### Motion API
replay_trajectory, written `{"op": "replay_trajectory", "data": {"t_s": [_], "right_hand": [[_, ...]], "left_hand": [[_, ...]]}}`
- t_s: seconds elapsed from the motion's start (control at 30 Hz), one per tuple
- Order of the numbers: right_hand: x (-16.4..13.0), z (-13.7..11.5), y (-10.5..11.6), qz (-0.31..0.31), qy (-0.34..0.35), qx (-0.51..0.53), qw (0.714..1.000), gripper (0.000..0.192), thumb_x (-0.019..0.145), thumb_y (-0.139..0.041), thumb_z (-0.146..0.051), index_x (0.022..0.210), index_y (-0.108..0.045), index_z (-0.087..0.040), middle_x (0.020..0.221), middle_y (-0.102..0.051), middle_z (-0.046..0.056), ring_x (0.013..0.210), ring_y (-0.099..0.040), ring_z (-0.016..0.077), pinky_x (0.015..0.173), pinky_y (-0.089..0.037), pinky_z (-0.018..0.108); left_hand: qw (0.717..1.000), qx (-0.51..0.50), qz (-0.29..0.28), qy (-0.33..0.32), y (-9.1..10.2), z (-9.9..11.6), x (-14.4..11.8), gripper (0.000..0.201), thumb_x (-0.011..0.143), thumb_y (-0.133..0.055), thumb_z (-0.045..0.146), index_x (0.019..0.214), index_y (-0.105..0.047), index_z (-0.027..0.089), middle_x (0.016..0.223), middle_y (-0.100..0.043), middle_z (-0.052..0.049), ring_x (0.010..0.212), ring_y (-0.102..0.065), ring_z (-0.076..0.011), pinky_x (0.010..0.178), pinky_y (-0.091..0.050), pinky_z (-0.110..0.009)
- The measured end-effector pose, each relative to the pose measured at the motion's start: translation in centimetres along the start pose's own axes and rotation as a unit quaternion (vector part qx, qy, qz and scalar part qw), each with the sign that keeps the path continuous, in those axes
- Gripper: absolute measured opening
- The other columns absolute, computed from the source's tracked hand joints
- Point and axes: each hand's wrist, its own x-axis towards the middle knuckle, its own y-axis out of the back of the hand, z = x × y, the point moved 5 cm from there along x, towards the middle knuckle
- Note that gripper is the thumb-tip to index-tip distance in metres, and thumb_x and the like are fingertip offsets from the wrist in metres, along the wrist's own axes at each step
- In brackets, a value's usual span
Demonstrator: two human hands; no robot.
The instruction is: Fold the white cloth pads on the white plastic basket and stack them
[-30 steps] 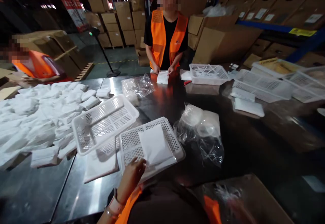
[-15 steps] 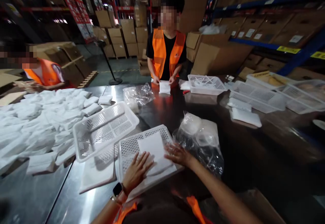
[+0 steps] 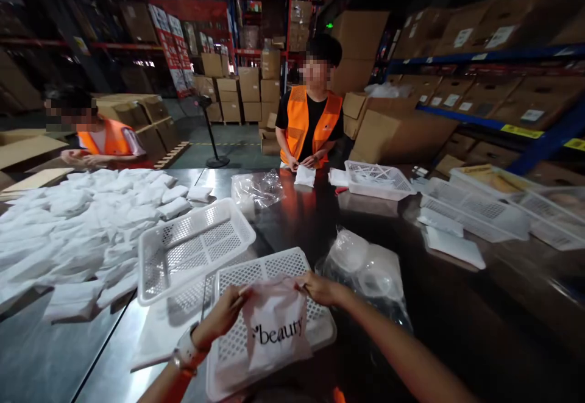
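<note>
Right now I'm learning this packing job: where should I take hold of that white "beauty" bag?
Probably at its two top corners, coming from above. The bag hangs limp over the basket, print facing you, with the left hand and right hand each pinching a corner of its upper edge.

Dim warehouse: blue racking [image 3: 503,124] of cartons (right side), stacked boxes [image 3: 237,89], green floor [image 3: 228,147].

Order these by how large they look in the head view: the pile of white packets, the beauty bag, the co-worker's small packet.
1. pile of white packets
2. beauty bag, held up by left hand and right hand; nearness enlarges it
3. co-worker's small packet, far across the table
</note>
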Motion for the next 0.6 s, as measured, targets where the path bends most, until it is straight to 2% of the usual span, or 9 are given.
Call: {"op": "replay_trajectory", "data": {"t_s": [0.07, 0.1, 0.13, 0.2, 0.3, 0.4, 0.47, 0.6], "right_hand": [[1.3, -1.4, 0.1, -0.102, 0.029, 0.045, 0.993, 0.048, 0.098, -0.035, -0.041, 0.07, -0.068, -0.02, 0.07, -0.068, 0.002, 0.065, -0.06, 0.0144, 0.065, -0.052, 0.028], [1.7, -1.8, 0.3, -0.12, 0.047, 0.052, 0.99, 0.049, 0.099, -0.031, -0.039, 0.076, -0.07, -0.018, 0.077, -0.07, 0.004, 0.072, -0.063, 0.0157, 0.072, -0.054, 0.031], [2.0, -1.9, 0.6, -0.107, 0.061, 0.051, 0.991, 0.049, 0.099, -0.03, -0.036, 0.083, -0.072, -0.016, 0.085, -0.073, 0.007, 0.081, -0.066, 0.0174, 0.082, -0.055, 0.034], [2.0, -1.6, 0.4, -0.094, 0.101, 0.032, 0.99, 0.043, 0.098, -0.033, -0.03, 0.099, -0.074, -0.013, 0.104, -0.074, 0.011, 0.104, -0.067, 0.0201, 0.099, -0.05, 0.04], [0.4, 0.8, -1.8, -0.139, 0.137, -0.06, 0.979, 0.032, 0.092, -0.047, -0.021, 0.107, -0.075, -0.016, 0.123, -0.07, 0.012, 0.123, -0.06, 0.0218, 0.112, -0.042, 0.044], [-1.9, 4.0, -4.7, -0.202, 0.127, -0.139, 0.961, 0.025, 0.086, -0.059, -0.016, 0.102, -0.077, -0.022, 0.131, -0.067, 0.011, 0.129, -0.057, 0.0237, 0.115, -0.038, 0.047], [-3.3, 5.4, -6.0, -0.232, 0.113, -0.144, 0.955, 0.03, 0.083, -0.061, -0.013, 0.107, -0.076, -0.024, 0.137, -0.062, 0.011, 0.134, -0.053, 0.0245, 0.116, -0.036, 0.049], [-4.9, 6.7, -6.9, -0.261, 0.073, -0.121, 0.955, 0.049, 0.076, -0.058, -0.005, 0.119, -0.072, -0.024, 0.147, -0.052, 0.012, 0.141, -0.043, 0.0268, 0.12, -0.023, 0.057]], "left_hand": [[0.998, -0.058, 0.004, 0.012, 1.0, 0.7, 1.4, 0.06, 0.097, -0.033, 0.059, 0.071, -0.072, 0.022, 0.068, -0.071, -0.005, 0.064, -0.063, -0.0195, 0.062, -0.055, -0.03], [0.997, -0.074, -0.002, 0.006, 1.4, 1.0, 2.0, 0.06, 0.096, -0.033, 0.061, 0.074, -0.073, 0.022, 0.075, -0.074, -0.006, 0.071, -0.066, -0.0207, 0.07, -0.057, -0.032], [0.997, -0.08, -0.02, -0.003, 1.4, 1.2, 2.4, 0.059, 0.096, -0.034, 0.061, 0.08, -0.074, 0.022, 0.085, -0.076, -0.008, 0.081, -0.069, -0.0223, 0.081, -0.057, -0.035], [0.994, -0.066, -0.078, -0.029, 0.8, 1.2, 2.9, 0.056, 0.097, -0.035, 0.059, 0.089, -0.076, 0.022, 0.11, -0.076, -0.011, 0.11, -0.067, -0.0252, 0.103, -0.05, -0.041], [0.985, 0.015, -0.156, -0.066, -1.9, -0.5, 2.5, 0.046, 0.098, -0.041, 0.05, 0.09, -0.078, 0.024, 0.133, -0.067, -0.011, 0.134, -0.054, -0.0272, 0.117, -0.036, -0.05], [0.973, 0.1, -0.19, -0.08, -5.0, -2.8, 1.4, 0.03, 0.096, -0.05, 0.036, 0.093, -0.077, 0.024, 0.137, -0.064, -0.012, 0.135, -0.053, -0.0289, 0.118, -0.032, -0.057], [0.97, 0.123, -0.191, -0.088, -6.3, -3.7, 0.5, 0.024, 0.095, -0.053, 0.029, 0.098, -0.076, 0.024, 0.138, -0.063, -0.012, 0.135, -0.053, -0.0292, 0.118, -0.031, -0.058], [0.975, 0.103, -0.176, -0.091, -6.6, -4.2, -0.7, 0.027, 0.095, -0.052, 0.026, 0.11, -0.074, 0.024, 0.14, -0.062, -0.011, 0.136, -0.052, -0.0272, 0.119, -0.031, -0.057]]}}
